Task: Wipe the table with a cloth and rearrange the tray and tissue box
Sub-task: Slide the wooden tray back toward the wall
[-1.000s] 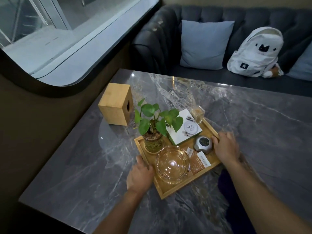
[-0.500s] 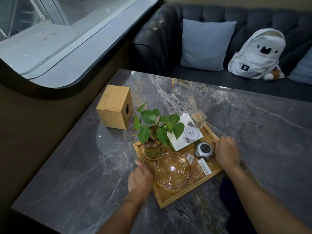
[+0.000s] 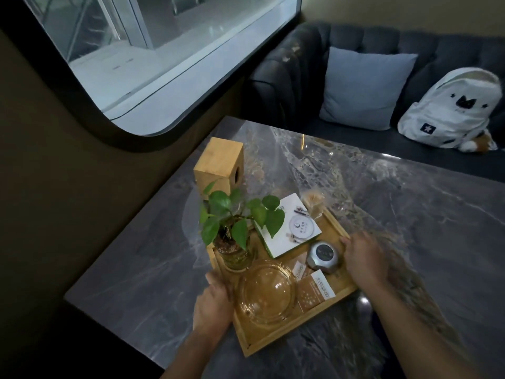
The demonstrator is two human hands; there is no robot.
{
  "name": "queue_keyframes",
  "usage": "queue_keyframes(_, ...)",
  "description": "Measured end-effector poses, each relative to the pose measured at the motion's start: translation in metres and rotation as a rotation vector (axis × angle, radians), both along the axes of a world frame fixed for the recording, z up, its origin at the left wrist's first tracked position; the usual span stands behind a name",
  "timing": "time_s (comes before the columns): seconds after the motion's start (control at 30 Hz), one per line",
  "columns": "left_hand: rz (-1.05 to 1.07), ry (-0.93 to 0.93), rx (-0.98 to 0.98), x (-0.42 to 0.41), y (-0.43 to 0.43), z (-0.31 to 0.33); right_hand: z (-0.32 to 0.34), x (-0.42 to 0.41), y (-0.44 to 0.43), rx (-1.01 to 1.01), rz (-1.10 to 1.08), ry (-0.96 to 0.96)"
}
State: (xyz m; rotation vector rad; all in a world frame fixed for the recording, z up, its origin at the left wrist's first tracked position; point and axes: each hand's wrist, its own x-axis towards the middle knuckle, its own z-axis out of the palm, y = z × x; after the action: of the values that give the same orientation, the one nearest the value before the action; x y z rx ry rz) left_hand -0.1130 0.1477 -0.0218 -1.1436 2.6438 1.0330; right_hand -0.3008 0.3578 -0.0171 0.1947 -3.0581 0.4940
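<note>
tray [image 3: 287, 339]: rectangular bamboo, set on grey marble table [image 3: 410, 203], gripped between hands | left hand [image 3: 211, 306]: clamped on near-left rim | right hand [image 3: 364, 259]: clamped on right rim | tissue box [image 3: 218, 166]: square wooden, upright, just beyond tray

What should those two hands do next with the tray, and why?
Probably slide the tray slowly toward the tissue box, keeping it flat on the table. The left hand and right hand grip opposite rims, and the tray carries a plant in a glass jar and a glass bowl that a jolt might upset.
</note>
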Motion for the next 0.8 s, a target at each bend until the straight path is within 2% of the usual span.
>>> queue_keyframes(0.23,0.211,-0.074,-0.05,0.062,-0.02,-0.002,-0.003,0.033,-0.05,-0.048,0.171,-0.047)
queue_keyframes(0.4,0.15,-0.222,-0.186,0.101,-0.041,-0.003,-0.005,0.053,-0.089,-0.1,0.321,-0.046)
queue_keyframes(0.47,0.192,-0.255,-0.194,0.113,-0.048,-0.003,-0.005,0.058,-0.106,-0.109,0.376,-0.033)
queue_keyframes(0.6,0.449,-0.104,-0.137,0.129,-0.059,-0.002,-0.007,0.062,-0.141,-0.112,0.48,-0.03)
queue_keyframes(0.8,0.553,-0.042,-0.098,0.132,-0.091,0.003,-0.009,0.055,-0.195,-0.093,0.562,-0.033)
